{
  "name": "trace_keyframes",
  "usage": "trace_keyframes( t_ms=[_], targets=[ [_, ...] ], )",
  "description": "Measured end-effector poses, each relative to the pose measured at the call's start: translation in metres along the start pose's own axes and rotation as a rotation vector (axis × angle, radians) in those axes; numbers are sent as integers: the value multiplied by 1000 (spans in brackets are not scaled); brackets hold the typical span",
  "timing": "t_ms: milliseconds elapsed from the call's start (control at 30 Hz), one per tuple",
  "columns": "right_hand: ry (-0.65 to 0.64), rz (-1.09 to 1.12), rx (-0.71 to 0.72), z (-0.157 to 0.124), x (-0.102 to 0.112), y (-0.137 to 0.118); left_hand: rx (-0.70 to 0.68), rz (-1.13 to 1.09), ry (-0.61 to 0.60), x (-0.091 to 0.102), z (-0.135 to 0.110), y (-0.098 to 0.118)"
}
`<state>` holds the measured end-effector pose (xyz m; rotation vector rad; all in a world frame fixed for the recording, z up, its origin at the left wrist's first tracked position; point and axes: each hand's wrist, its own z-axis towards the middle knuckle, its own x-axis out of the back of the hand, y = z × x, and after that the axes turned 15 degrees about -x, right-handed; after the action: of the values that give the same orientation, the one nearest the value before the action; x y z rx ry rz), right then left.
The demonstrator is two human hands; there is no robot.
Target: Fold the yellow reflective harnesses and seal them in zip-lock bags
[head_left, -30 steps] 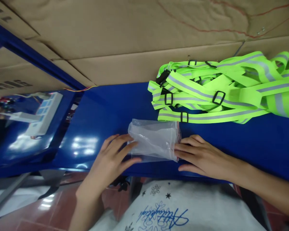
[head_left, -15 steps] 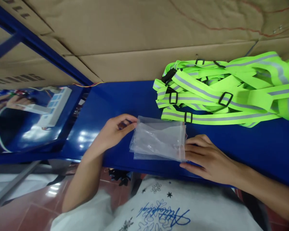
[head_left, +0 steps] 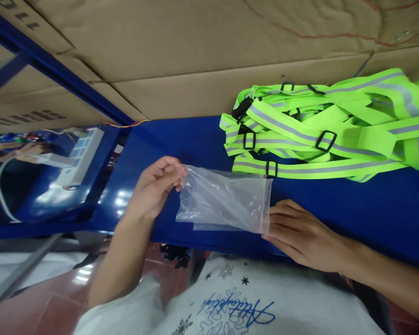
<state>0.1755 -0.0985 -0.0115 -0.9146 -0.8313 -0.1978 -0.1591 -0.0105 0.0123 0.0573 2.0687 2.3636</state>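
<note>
Clear plastic zip-lock bags (head_left: 223,200), at least two overlapping, lie flat at the table's front. My left hand (head_left: 157,186) pinches the upper left corner of the top bag between thumb and fingers, pulling that end a little up and creased. At the other end, my right hand (head_left: 300,232) grips the zip edge, its fingertips partly hidden at the bag's lower right corner. Just behind the bags lies a heap of neon yellow-green reflective straps (head_left: 321,135) with grey stripes and black buckles.
Brown cardboard (head_left: 195,51) lines the back of the blue table (head_left: 167,139). At left, beyond a blue frame bar (head_left: 66,60), a white power strip (head_left: 80,158) with a plugged-in cable lies near another person's hands (head_left: 17,151).
My left hand has drawn the top bag's corner leftward and slightly up, so the bag is now stretched and creased. My right hand stays at the zip edge.
</note>
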Motion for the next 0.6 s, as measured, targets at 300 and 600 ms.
trace_keyframes(
  t_ms=[300, 600],
  targets=[
    [-61, 467, -403, -2, 13, 1, -306, 20, 1, -10, -21, 0],
    [1, 1082, -824, -1, 25, 2, -369, -27, -53, -29, -47, 16]
  ],
)
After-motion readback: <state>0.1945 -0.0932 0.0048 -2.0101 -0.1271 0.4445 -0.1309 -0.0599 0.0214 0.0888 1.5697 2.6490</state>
